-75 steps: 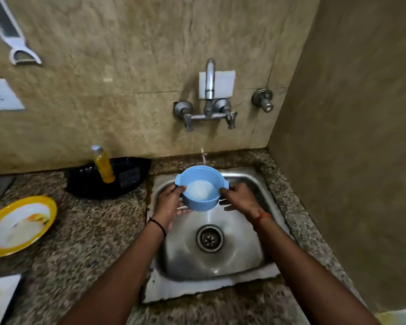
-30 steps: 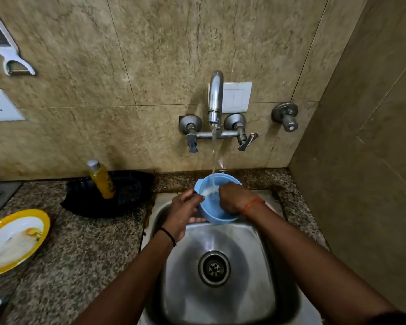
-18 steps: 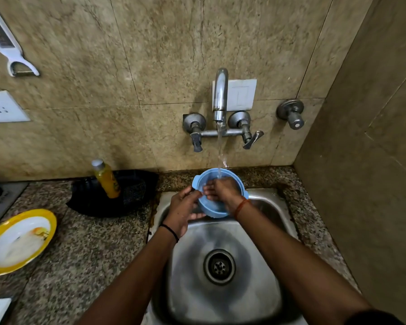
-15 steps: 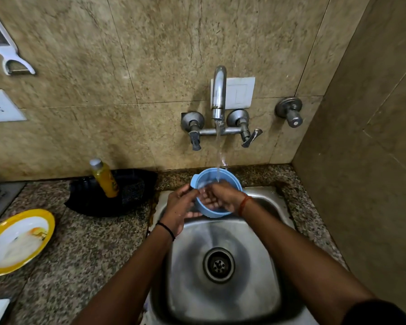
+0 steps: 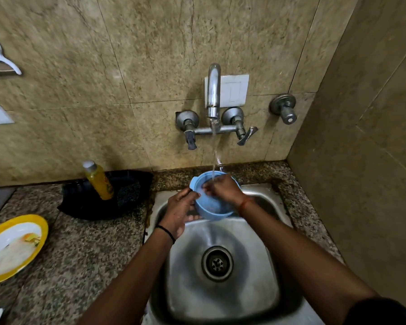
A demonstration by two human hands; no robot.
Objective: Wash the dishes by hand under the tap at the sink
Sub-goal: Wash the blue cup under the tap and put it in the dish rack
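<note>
A small blue bowl (image 5: 212, 207) is held over the far end of the steel sink (image 5: 256, 289), right under the running tap (image 5: 213, 90). My left hand (image 5: 179, 212) grips the bowl's left side, thumb at the rim and fingers under it. My right hand (image 5: 223, 188) reaches over the rim with its fingers inside the bowl, where the water stream lands. The bowl's inside is mostly hidden by that hand.
A yellow-rimmed plate (image 5: 12, 247) with food traces lies on the granite counter at the left. A black tray (image 5: 108, 195) holding a yellow soap bottle (image 5: 99, 181) and a scrub pad stands by the wall. The side wall closes off the right.
The tap has been turned on since the earliest frame. The bowl moved up under the stream, and my right hand went from its rim to inside it.
</note>
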